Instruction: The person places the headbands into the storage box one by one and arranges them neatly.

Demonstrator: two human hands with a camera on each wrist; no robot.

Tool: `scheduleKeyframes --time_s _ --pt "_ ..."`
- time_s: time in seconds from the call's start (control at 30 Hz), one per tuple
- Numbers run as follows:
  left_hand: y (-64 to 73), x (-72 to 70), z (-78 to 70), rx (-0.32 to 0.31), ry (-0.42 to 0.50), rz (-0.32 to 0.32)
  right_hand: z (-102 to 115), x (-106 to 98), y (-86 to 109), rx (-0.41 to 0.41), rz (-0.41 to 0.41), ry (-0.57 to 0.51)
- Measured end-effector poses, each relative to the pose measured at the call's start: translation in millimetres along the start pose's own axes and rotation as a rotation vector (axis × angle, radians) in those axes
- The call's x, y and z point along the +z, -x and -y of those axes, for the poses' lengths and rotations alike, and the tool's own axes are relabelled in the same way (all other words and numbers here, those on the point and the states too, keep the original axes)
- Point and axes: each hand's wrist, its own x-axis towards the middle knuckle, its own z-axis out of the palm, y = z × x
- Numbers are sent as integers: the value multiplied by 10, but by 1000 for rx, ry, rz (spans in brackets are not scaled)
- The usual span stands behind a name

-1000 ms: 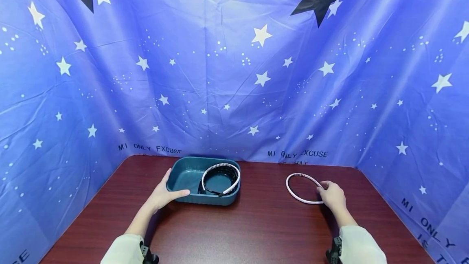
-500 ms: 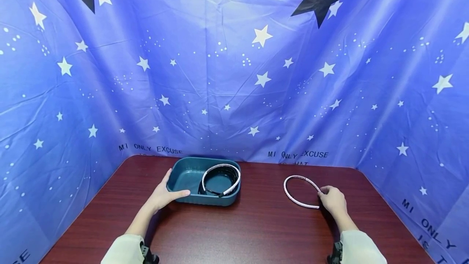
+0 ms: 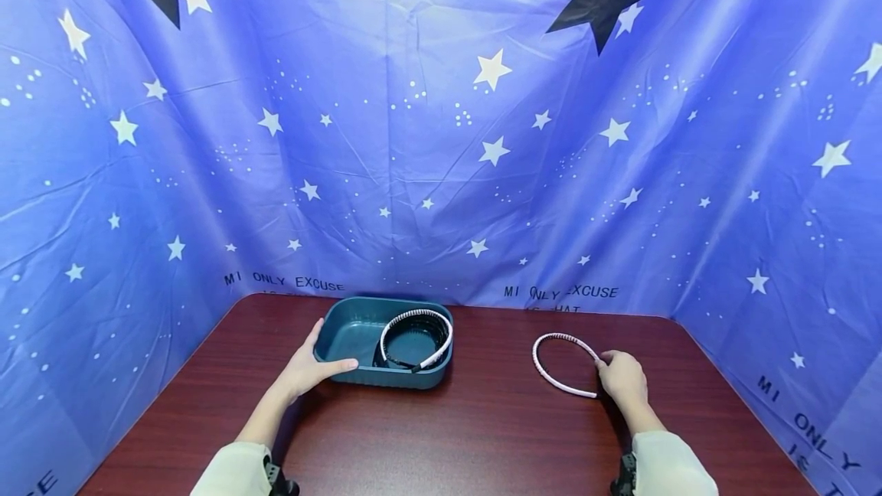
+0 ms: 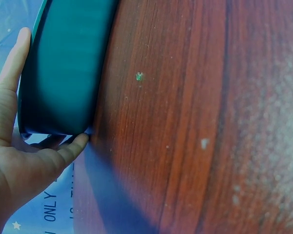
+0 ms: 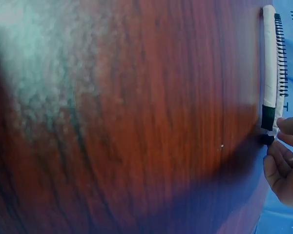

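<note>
My left hand (image 3: 301, 368) rests against the left end of a teal rectangular plastic basin (image 3: 406, 378), thumb straight along the front rim and fingers spread on the end wall. Inside the basin's right half lie a white-and-black hoop (image 3: 416, 315) and dark ring-shaped coils under it. Out to the right, my right hand (image 3: 623, 382) pinches a second white-and-black hoop (image 3: 547, 376) between thumb and fingers at its right side. In the right wrist view, that hoop (image 5: 269, 58) is edge-on, with a black end near the fingertips (image 5: 272, 168) and black stripes along its far side.
Both things stand on a dark red wood-grain table (image 3: 475, 435). Behind it and at both sides hangs a blue star-printed cloth (image 3: 393, 136), meeting the table's back edge.
The right-hand hoop has turned and shifted slightly left and toward the person, and its gap shows beside the right hand. The left hand and basin have stayed put.
</note>
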Motion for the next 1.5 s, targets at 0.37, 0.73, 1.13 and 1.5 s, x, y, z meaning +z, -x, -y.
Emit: scheduleKeyframes --time_s 0.37,0.73,1.13,1.5 --pt "5 -3 -4 -2 -3 1 10 16 10 31 19 -19" --pt "19 -9 -21 -7 -9 8 102 33 24 29 112 -301" --pt "4 -3 -11 -6 -4 6 227 -78 142 38 228 -665" --pt "3 -8 -5 -3 -6 7 414 -215 205 -43 254 -785"
